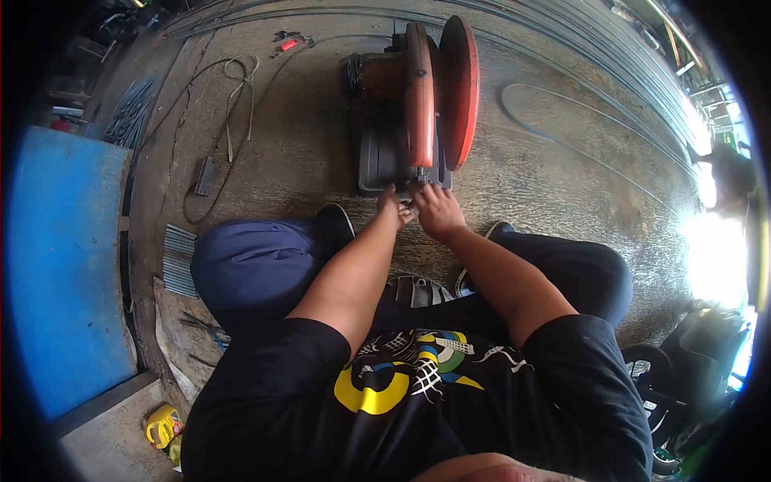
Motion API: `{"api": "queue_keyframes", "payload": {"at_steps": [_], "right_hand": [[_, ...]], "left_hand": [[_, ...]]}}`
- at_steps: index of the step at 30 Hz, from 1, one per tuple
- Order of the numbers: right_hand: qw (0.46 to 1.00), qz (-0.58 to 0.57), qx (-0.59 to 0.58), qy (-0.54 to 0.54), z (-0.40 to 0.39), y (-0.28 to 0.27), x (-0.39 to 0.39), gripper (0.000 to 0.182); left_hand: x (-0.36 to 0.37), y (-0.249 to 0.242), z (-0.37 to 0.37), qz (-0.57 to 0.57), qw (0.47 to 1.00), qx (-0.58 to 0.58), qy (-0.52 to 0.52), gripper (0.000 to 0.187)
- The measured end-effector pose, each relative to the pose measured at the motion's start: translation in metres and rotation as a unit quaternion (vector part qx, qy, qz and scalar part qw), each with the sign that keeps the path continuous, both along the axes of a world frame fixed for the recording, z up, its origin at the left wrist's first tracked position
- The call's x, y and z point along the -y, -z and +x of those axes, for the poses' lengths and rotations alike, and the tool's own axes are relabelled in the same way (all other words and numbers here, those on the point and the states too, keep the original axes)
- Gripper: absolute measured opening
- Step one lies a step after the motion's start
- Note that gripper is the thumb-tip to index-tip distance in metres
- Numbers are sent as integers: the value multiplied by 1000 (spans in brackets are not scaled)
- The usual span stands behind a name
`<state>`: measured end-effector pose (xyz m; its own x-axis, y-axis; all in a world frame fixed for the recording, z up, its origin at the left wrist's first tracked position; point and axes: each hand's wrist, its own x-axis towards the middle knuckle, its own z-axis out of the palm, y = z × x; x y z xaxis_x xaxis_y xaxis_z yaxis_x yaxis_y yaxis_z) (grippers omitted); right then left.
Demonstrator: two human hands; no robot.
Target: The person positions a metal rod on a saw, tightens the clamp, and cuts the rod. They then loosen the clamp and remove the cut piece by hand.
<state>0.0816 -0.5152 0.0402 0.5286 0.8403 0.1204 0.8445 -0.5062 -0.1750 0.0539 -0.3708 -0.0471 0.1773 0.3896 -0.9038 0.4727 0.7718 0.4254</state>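
Observation:
An orange cut-off saw (pixel 421 104) with a large round orange guard (pixel 459 92) stands on its dark metal base (pixel 381 165) in front of me. My left hand (pixel 396 207) is at the front edge of the base, its fingers partly bent; whether it grips anything is hidden. Beside it, my right hand (pixel 438 210) rests palm down at the base's front right part, below the saw's handle, with its fingers bent over the edge. What lies under those fingers is too small to make out.
A power strip (pixel 206 177) and looped cable lie on the left. Red-handled pliers (pixel 289 45) sit behind them. Long metal rods (pixel 562 63) curve across the back right. Cut rods (pixel 178 261) lie near my left knee, beside a blue panel (pixel 68 257).

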Motion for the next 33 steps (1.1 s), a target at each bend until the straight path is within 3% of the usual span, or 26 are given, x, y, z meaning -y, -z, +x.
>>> {"api": "queue_keyframes", "payload": {"at_steps": [2,3,4,5,7,8,9,10,11,13,15,18,19,21,23,25,27,28,29,30,31,33], "right_hand": [[999,-11,37,15,-13,16,5,50],[996,-24,76,26,-16,23,9,52],[991,-102,-22,87,-15,25,11,52],[991,-103,-22,86,-11,22,13,52],[911,-363,-125,148,2,11,21,52],[912,-361,-123,148,6,17,26,52],[882,-365,-210,213,8,22,31,53],[839,-367,-295,273,6,30,35,53],[836,-371,-299,271,6,40,35,53],[898,-215,-273,268,3,38,22,54],[920,-78,-278,266,-5,21,10,52],[946,-26,-216,239,-16,9,-3,54],[945,-26,-218,241,-17,7,-6,54],[891,-51,-346,289,-10,8,-11,54],[886,-20,-349,304,-6,21,-14,49],[880,7,-353,317,-1,50,-13,45],[794,66,-484,362,11,68,-3,45],[632,118,-656,397,20,62,3,45],[632,119,-656,396,21,70,8,45],[782,44,-513,351,19,71,10,46],[894,-32,-342,289,21,72,9,46],[868,-41,-367,334,14,59,8,49]], "left_hand": [[-4,39,7,-177,954,194,-145,35],[-7,31,9,-178,954,193,-144,35],[-12,13,11,-81,980,119,-139,36],[-15,-3,11,17,990,42,-133,36],[-18,-13,8,59,993,0,-100,37],[-19,-18,4,124,991,-39,-11,37],[-19,-17,1,185,976,-80,80,37],[-18,-16,-1,183,976,-83,80,37],[-16,-12,-2,98,992,0,77,34],[-10,-3,-10,-77,983,157,61,29],[-2,-17,-6,-86,983,158,46,28],[-5,-15,5,-46,986,154,36,26],[-7,-8,5,-2,990,138,35,26],[-12,3,3,32,990,121,60,26],[-14,12,-2,81,979,26,183,27],[-10,-1,-4,58,973,9,222,29],[-8,-10,-2,18,955,-12,296,36],[-11,-1,-1,18,954,-13,297,36],[-14,2,-2,-22,965,43,256,37],[-17,-1,0,-63,970,99,213,38],[-20,-4,2,-60,969,102,215,38],[-23,-17,3,-28,965,81,248,32]]}}
